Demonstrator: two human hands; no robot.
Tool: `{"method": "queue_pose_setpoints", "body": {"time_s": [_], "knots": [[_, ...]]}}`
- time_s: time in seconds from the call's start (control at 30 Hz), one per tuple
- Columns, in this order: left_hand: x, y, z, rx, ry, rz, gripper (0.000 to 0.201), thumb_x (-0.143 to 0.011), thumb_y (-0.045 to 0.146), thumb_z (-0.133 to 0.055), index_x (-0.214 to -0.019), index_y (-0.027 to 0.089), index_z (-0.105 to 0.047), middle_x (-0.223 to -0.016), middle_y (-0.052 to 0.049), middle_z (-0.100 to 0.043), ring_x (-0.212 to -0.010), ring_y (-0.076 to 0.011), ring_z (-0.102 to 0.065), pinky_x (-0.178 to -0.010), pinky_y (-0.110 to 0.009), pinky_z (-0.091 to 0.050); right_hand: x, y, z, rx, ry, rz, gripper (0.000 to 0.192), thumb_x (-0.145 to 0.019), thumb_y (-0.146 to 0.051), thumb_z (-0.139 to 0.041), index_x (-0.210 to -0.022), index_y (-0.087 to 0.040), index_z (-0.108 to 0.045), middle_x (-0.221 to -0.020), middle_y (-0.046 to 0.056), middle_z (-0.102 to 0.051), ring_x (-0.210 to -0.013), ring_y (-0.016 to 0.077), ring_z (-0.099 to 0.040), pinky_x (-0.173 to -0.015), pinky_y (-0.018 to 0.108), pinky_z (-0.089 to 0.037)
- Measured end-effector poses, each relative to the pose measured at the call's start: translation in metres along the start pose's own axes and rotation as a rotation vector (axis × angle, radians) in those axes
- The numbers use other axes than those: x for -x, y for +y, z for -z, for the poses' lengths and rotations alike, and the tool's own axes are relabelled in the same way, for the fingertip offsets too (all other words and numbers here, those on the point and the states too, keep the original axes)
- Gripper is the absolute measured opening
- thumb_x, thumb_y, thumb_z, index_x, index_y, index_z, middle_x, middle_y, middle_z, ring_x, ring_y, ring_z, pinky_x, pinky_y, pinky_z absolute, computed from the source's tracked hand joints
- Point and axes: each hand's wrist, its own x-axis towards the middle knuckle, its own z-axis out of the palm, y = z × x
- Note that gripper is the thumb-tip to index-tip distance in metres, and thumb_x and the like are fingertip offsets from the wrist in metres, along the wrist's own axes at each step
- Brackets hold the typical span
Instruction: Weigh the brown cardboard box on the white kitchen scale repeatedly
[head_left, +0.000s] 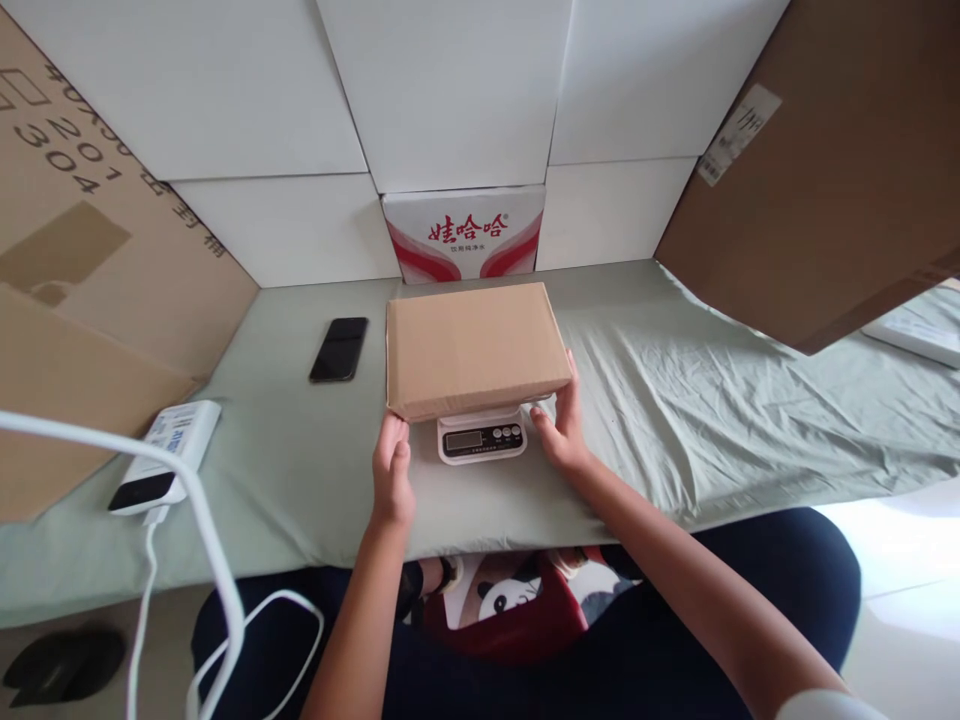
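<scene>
A closed brown cardboard box (476, 345) sits over a white digital kitchen scale (482, 450), hiding most of the scale's top. The scale's small display and several buttons show in front of the box. At the box's front left corner, my left hand (394, 470) grips it with curled fingers. My right hand (564, 425) holds the right front corner, fingers along the side and thumb apart near the front. The box's underside is mostly hidden, so I cannot tell whether its weight rests fully on the scale.
A black phone (339, 349) lies left of the box. Further left is a white power bank (169, 455) with a white cable. Behind stands a white-and-red carton (465, 235). Large cardboard boxes flank the left (97, 260) and right (825, 170) of the cloth-covered table (637, 400).
</scene>
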Motion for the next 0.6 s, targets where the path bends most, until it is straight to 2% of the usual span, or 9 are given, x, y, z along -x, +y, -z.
{"method": "queue_pose_setpoints", "body": {"time_s": [0.17, 0.33, 0.6], "knots": [[0.001, 0.007, 0.002, -0.017, -0.039, 0.037, 0.075, -0.091, 0.066, -0.055, -0.149, 0.019, -0.055, -0.157, -0.018, -0.052, -0.154, -0.0359, -0.035, -0.127, -0.052, -0.027, -0.005, -0.007, 0.001, 0.017, -0.01, 0.001, 0.081, -0.095, -0.059, -0.054, -0.163, -0.034, -0.019, -0.166, 0.009, -0.033, -0.154, 0.0348, -0.033, -0.128, 0.061, -0.029], [-0.004, 0.007, 0.001, -0.009, -0.04, 0.066, 0.075, -0.092, 0.066, -0.054, -0.151, 0.02, -0.052, -0.161, -0.017, -0.047, -0.155, -0.0352, -0.033, -0.128, -0.052, -0.025, -0.003, -0.01, 0.001, 0.045, -0.015, 0.031, 0.08, -0.096, -0.058, -0.052, -0.164, -0.036, -0.015, -0.165, 0.009, -0.032, -0.154, 0.035, -0.032, -0.126, 0.062, -0.032], [-0.005, 0.005, 0.002, 0.011, -0.08, 0.021, 0.075, -0.093, 0.062, -0.055, -0.156, 0.023, -0.045, -0.166, -0.014, -0.04, -0.157, -0.0334, -0.03, -0.129, -0.051, -0.023, -0.004, -0.013, 0.0, 0.018, 0.005, -0.016, 0.08, -0.095, -0.059, -0.054, -0.163, -0.038, -0.016, -0.164, 0.007, -0.033, -0.153, 0.0335, -0.035, -0.124, 0.059, -0.037]]}}
